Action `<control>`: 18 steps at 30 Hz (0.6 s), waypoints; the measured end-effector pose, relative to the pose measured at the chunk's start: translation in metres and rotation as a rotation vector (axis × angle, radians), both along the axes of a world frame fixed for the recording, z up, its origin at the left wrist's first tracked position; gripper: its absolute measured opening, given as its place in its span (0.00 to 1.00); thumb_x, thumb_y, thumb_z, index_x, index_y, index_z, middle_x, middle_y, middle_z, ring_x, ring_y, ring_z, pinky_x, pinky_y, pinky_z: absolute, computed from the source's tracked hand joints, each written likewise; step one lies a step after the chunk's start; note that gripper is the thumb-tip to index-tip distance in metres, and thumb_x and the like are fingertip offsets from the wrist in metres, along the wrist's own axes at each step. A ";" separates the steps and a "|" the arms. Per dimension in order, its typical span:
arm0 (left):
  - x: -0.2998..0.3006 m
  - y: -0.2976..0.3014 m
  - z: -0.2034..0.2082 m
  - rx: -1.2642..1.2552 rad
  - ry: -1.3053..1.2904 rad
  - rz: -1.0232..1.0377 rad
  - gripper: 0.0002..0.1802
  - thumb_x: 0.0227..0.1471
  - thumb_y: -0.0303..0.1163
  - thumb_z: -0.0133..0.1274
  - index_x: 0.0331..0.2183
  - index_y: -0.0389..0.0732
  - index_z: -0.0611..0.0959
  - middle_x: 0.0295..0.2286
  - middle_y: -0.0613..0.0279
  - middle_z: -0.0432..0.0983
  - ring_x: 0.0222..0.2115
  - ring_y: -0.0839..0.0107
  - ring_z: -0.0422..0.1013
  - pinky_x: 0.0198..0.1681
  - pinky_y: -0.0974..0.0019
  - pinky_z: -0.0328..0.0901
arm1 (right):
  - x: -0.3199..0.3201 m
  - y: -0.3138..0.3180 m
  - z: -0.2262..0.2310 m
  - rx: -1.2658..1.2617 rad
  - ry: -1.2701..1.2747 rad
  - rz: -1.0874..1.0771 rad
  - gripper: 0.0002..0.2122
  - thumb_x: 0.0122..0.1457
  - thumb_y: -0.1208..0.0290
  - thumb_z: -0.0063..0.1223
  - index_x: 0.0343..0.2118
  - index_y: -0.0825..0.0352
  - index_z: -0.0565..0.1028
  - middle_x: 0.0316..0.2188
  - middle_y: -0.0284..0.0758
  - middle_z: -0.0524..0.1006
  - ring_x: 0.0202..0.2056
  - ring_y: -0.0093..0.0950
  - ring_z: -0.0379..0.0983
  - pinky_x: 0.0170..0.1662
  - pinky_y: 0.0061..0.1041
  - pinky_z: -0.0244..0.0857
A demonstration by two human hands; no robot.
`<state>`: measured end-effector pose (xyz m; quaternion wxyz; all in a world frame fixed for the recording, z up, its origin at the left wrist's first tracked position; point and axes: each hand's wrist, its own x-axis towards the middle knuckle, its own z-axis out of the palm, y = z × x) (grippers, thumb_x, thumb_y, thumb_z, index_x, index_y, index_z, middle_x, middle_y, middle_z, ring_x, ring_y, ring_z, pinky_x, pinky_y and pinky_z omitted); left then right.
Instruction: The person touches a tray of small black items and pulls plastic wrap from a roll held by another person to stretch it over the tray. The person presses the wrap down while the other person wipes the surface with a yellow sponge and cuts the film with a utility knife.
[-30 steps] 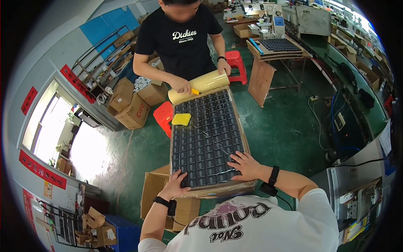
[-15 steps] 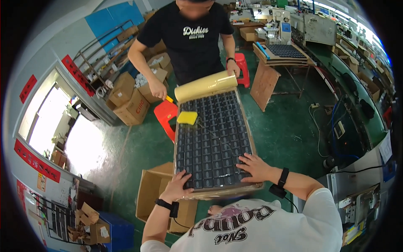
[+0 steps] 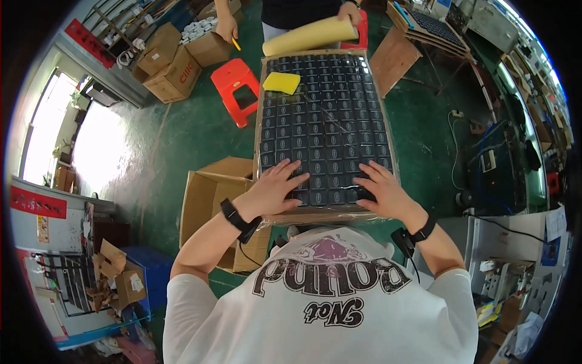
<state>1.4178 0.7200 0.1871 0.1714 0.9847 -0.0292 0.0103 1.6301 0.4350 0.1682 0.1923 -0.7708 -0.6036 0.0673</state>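
Rows of dark rectangular pieces [image 3: 324, 130] fill a board in front of me, under a shiny clear film. My left hand [image 3: 276, 188] lies on the near left corner, fingers spread. On the near right corner rests my right hand [image 3: 383, 189], its fingers also apart. Neither hand grips anything. A yellow sponge [image 3: 282, 84] sits at the far left of the pieces. Beyond the far edge, a co-worker's hand [image 3: 350, 12] holds a roll of yellowish film [image 3: 309, 37]. The co-worker's other hand [image 3: 227, 28] has a small yellow tool [image 3: 236, 44].
A red stool [image 3: 235, 85] stands left of the board. An open cardboard box [image 3: 203, 209] is on the floor at my left. Farther right, another board of dark pieces [image 3: 433, 27] lies on a stand. Cartons [image 3: 176, 73] stand at the far left.
The view has tilted down toward me. My left hand has moved further onto the pieces. The co-worker has lifted the film roll off the board's far end, leaving a gap.
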 end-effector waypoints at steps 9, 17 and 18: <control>-0.030 0.041 -0.017 0.073 0.243 -0.076 0.39 0.45 0.45 0.61 0.59 0.52 0.68 0.60 0.50 0.57 0.61 0.46 0.54 0.59 0.44 0.56 | 0.001 -0.029 -0.009 -0.074 0.022 -0.125 0.29 0.43 0.61 0.67 0.52 0.59 0.73 0.59 0.42 0.65 0.61 0.48 0.57 0.62 0.43 0.54; -0.011 0.025 -0.002 -0.055 0.086 -0.002 0.37 0.47 0.44 0.61 0.58 0.54 0.69 0.60 0.52 0.57 0.61 0.48 0.54 0.59 0.44 0.55 | 0.010 -0.033 0.005 -0.071 0.016 -0.276 0.29 0.44 0.60 0.66 0.53 0.59 0.73 0.59 0.41 0.64 0.61 0.48 0.57 0.62 0.44 0.54; -0.003 0.016 0.000 -0.104 -0.021 -0.056 0.37 0.47 0.43 0.61 0.58 0.55 0.69 0.60 0.52 0.56 0.61 0.49 0.54 0.59 0.44 0.56 | 0.007 -0.023 0.009 -0.033 0.021 -0.259 0.29 0.45 0.59 0.66 0.53 0.59 0.73 0.60 0.41 0.64 0.61 0.48 0.56 0.62 0.44 0.54</control>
